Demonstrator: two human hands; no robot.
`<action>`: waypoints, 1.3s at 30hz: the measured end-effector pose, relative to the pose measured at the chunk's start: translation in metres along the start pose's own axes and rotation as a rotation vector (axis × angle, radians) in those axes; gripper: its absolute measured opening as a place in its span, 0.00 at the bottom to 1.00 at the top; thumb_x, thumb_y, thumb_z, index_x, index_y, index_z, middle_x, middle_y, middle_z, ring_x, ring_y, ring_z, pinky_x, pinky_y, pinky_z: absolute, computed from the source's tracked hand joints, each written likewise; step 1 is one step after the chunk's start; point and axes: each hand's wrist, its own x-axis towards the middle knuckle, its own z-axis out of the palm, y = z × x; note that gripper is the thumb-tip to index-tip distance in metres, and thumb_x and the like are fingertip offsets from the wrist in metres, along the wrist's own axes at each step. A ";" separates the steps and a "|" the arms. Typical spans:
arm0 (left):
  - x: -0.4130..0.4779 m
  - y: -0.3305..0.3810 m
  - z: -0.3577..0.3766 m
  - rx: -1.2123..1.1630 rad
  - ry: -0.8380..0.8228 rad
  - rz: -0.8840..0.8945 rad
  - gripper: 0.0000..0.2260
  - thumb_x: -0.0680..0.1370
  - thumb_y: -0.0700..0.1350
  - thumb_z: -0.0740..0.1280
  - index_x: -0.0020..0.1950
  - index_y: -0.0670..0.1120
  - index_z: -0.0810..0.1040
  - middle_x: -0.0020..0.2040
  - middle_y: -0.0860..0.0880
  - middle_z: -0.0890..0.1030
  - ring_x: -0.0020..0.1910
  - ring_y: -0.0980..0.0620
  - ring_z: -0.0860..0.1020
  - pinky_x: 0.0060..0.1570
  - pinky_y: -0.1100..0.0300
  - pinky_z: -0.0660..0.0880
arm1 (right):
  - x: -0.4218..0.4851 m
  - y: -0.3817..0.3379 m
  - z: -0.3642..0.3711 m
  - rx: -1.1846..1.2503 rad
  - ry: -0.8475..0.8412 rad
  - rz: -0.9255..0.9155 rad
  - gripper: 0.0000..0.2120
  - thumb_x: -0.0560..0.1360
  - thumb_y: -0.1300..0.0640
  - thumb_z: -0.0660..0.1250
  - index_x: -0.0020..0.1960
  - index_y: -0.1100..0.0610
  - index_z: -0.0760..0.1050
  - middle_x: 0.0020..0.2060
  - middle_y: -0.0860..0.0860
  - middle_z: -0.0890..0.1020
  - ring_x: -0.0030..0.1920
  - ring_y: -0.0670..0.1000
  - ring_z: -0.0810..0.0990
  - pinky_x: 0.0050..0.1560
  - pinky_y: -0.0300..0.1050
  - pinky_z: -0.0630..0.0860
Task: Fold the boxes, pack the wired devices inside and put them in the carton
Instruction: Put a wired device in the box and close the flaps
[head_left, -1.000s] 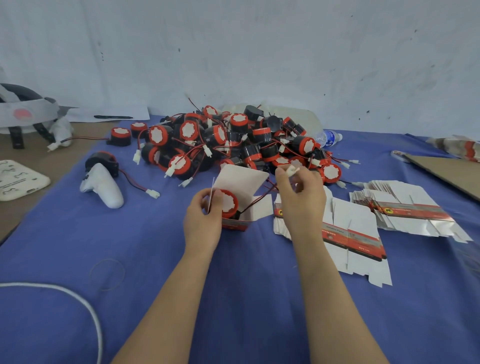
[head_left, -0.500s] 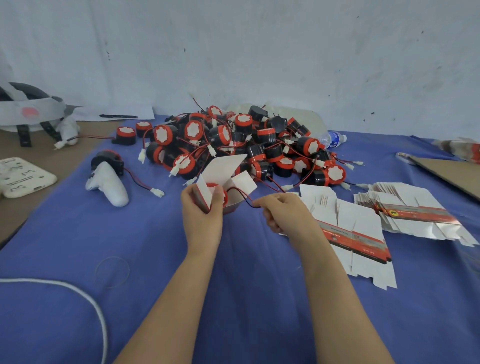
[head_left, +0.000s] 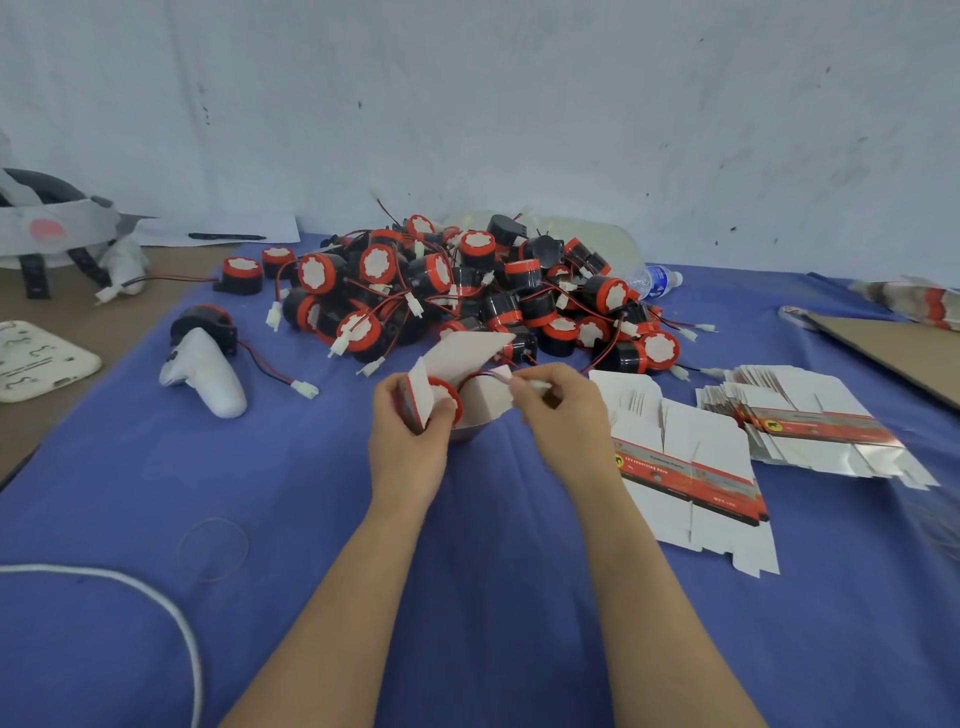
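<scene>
My left hand (head_left: 408, 441) grips a small white folded box (head_left: 470, 358) with its flaps open. A round black-and-red wired device (head_left: 441, 397) sits in the box mouth. My right hand (head_left: 561, 415) pinches that device's red-and-black wire and white connector (head_left: 535, 385) right beside the box opening. Behind the hands lies a big pile of the same wired devices (head_left: 467, 291). Flat unfolded boxes (head_left: 691, 467) lie in stacks to the right of my right hand.
A white handheld controller (head_left: 208, 374) lies on the blue cloth at the left, with a lone device (head_left: 241, 275) behind it. A second stack of flat boxes (head_left: 810, 421), a cardboard sheet (head_left: 893, 353), a water bottle (head_left: 652, 280) and a white cable (head_left: 156, 603) also lie around.
My right hand has brought the wire and connector from the right in toward the box opening. The left hand keeps holding the box with the device in it.
</scene>
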 end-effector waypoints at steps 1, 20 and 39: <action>0.001 -0.001 0.000 -0.034 0.014 -0.016 0.13 0.77 0.46 0.69 0.51 0.60 0.67 0.48 0.63 0.73 0.47 0.64 0.74 0.42 0.67 0.71 | -0.002 -0.002 0.000 -0.022 -0.102 -0.022 0.03 0.77 0.58 0.67 0.46 0.52 0.78 0.38 0.44 0.79 0.40 0.44 0.76 0.41 0.33 0.72; -0.004 -0.001 0.001 0.280 -0.068 0.250 0.27 0.72 0.38 0.72 0.68 0.52 0.70 0.64 0.52 0.74 0.61 0.57 0.72 0.53 0.72 0.68 | -0.004 -0.002 0.027 -0.882 -0.409 -0.144 0.15 0.76 0.65 0.61 0.62 0.58 0.72 0.55 0.58 0.76 0.51 0.58 0.77 0.42 0.45 0.68; -0.003 0.005 0.002 0.064 0.011 0.094 0.17 0.77 0.45 0.68 0.60 0.58 0.67 0.51 0.65 0.73 0.50 0.65 0.73 0.39 0.80 0.68 | 0.001 0.002 0.011 0.357 0.218 0.185 0.06 0.79 0.62 0.62 0.55 0.56 0.75 0.46 0.54 0.83 0.46 0.49 0.81 0.52 0.44 0.79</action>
